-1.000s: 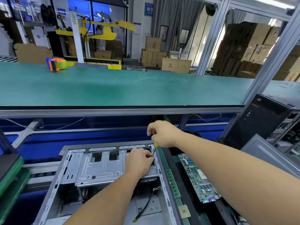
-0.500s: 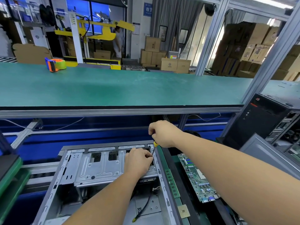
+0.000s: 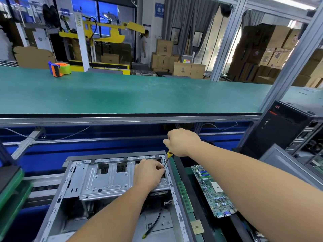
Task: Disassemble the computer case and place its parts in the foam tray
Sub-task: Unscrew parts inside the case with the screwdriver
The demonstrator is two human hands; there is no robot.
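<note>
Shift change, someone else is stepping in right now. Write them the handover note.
Right hand grips the screwdriver, tip down at the far right corner of the open computer case. Left hand pinches at the tip, steadying it on the drive cage.
Done: motherboard, RAM stick and CPU lie out to the right of the case.
Left: free the cage, lift it out, then the cable.

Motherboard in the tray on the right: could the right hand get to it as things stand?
Probably yes. The motherboard lies uncovered just under the right forearm, nothing on top of it. But the right hand grips the screwdriver, so it must free itself first.
</note>
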